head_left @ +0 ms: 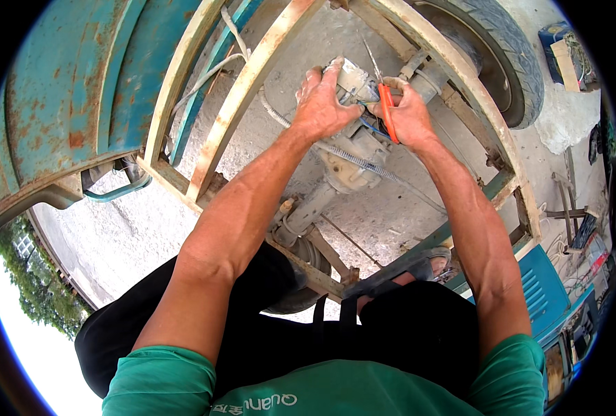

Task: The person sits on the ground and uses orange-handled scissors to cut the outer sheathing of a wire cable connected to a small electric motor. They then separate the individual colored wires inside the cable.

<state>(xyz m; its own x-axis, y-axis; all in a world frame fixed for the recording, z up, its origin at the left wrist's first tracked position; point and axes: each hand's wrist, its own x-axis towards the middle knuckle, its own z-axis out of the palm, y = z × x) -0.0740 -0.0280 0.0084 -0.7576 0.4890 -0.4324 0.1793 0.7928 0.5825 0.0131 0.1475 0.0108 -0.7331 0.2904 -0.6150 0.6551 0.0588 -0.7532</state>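
Observation:
My left hand (pixel 322 104) is closed over a dusty pale metal housing (pixel 354 76) on the axle assembly, its thumb near a bundle of blue and dark wires (pixel 369 123). Beside it, my right hand (pixel 408 114) grips orange-handled scissors (pixel 388 111), their narrow metal blades pointing up and away from me. Below both hands lie the cast differential housing (pixel 342 170) and a grey corrugated conduit (pixel 360 163) running diagonally across it.
A rusty metal frame (pixel 232 125) surrounds the axle over dusty concrete. A teal rusted body panel (pixel 58 83) stands at left, a tyre (pixel 519 69) at upper right, a teal louvred panel (pixel 540 291) at lower right with assorted clutter beyond. My legs are bent below.

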